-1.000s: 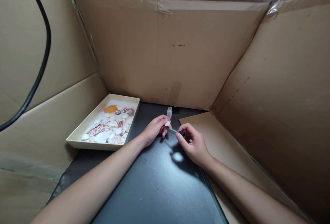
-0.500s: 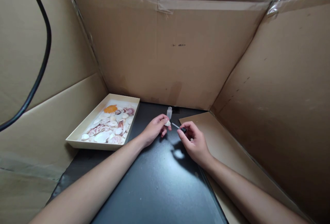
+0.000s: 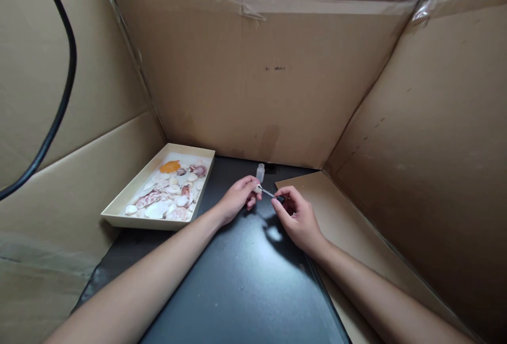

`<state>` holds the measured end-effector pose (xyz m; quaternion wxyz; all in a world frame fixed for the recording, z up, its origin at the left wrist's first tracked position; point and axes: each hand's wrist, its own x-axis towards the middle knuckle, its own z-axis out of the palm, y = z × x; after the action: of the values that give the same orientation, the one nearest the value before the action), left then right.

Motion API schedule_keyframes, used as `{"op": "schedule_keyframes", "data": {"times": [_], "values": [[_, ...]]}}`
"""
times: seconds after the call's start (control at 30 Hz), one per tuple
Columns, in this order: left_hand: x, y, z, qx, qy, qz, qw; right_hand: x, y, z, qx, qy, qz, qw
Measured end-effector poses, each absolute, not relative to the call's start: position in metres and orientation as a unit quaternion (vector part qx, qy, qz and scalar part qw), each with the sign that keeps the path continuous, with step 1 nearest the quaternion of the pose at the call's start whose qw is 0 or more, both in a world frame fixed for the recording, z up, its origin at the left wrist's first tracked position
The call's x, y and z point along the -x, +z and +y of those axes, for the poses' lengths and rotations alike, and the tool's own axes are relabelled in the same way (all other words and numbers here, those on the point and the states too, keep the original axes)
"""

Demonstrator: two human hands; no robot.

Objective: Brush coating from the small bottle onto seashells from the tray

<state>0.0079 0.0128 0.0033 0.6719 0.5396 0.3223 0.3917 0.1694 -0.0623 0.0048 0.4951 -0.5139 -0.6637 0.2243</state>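
Observation:
Near the middle of the head view, my left hand [image 3: 240, 198] pinches a small white seashell [image 3: 258, 189] between thumb and fingers. My right hand [image 3: 298, 218] is closed on the black cap of a small brush applicator [image 3: 269, 193]. Its thin stem points left, and the dark tip meets the shell; whether it touches or only overlaps it in view, I cannot tell. Just behind my left fingers stands a small clear bottle [image 3: 260, 173], uncapped and upright on the dark table [image 3: 233, 280].
To the left, a cream tray [image 3: 138, 225] holds several seashells, one of them orange [image 3: 170, 166]. A flat cardboard sheet [image 3: 336, 201] lies under my right forearm. Cardboard walls [image 3: 245, 85] enclose the table, and a black cable [image 3: 70, 69] hangs at the upper left.
The applicator's tip has moved slightly left, from just beside the shell onto it in view. My left hand has hardly moved. The tray and bottle stay in place.

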Motion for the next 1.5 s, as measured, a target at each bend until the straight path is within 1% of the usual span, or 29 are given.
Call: {"op": "schedule_keyframes", "data": {"times": [0.07, 0.2, 0.33, 0.5, 0.6, 0.77, 0.9, 1.27, 1.43, 1.5], "values": [[-0.008, 0.0033, 0.0128, -0.542, 0.39, 0.326, 0.669, -0.1698, 0.0042, -0.0618, 0.517, 0.224, -0.669, 0.484], [-0.008, 0.0033, 0.0129, -0.547, 0.388, 0.325, 0.667, -0.1705, 0.0031, -0.0608, 0.512, 0.229, -0.654, 0.508], [-0.0075, 0.0031, 0.0132, -0.55, 0.387, 0.326, 0.664, -0.1706, 0.0035, -0.061, 0.516, 0.233, -0.664, 0.489], [-0.0073, 0.0028, 0.0131, -0.548, 0.385, 0.327, 0.667, -0.1701, 0.0043, -0.0618, 0.508, 0.232, -0.652, 0.512], [-0.0075, 0.0029, 0.013, -0.551, 0.386, 0.33, 0.663, -0.1703, 0.0043, -0.0621, 0.511, 0.234, -0.66, 0.498], [-0.0076, 0.0028, 0.013, -0.552, 0.383, 0.327, 0.665, -0.1707, 0.0033, -0.0617, 0.504, 0.246, -0.653, 0.509], [-0.0074, 0.0025, 0.013, -0.555, 0.384, 0.331, 0.66, -0.171, 0.0023, -0.0611, 0.516, 0.241, -0.659, 0.492], [-0.0076, 0.0046, 0.0119, -0.553, 0.385, 0.332, 0.66, -0.1707, 0.0025, -0.0624, 0.508, 0.243, -0.652, 0.507], [-0.0074, 0.0041, 0.0122, -0.551, 0.385, 0.331, 0.663, -0.1712, 0.0024, -0.0619, 0.526, 0.24, -0.658, 0.482], [-0.0075, 0.0037, 0.0124, -0.55, 0.385, 0.332, 0.663, -0.1714, 0.0027, -0.0621, 0.521, 0.242, -0.658, 0.486]]}}
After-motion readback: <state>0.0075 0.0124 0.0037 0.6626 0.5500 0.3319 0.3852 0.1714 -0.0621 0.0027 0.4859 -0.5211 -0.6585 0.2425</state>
